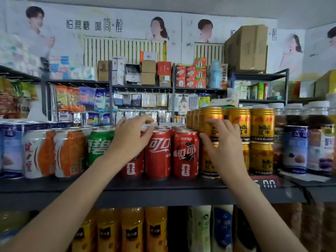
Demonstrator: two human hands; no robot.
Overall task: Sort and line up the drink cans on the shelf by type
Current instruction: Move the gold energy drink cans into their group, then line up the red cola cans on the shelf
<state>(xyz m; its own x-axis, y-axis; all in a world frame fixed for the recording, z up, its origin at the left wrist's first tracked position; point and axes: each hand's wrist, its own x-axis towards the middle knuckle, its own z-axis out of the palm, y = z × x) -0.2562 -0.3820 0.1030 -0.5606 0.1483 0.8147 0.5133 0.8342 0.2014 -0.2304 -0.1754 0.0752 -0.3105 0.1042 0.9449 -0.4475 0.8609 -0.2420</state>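
Along the dark metal shelf (163, 186) front edge, cans mostly stand grouped; left hand (130, 140) fingers curl round a red cola can (132, 166), right hand (221, 142) fingers spread against stacked gold energy-drink cans (209, 142); straightening remains.

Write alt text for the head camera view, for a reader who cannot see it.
Two bare hands reach into shelved drink cans: the left hand on the red Coca-Cola cans, the right hand against stacked gold Red Bull cans. Green Sprite and orange-and-white cans stand left.
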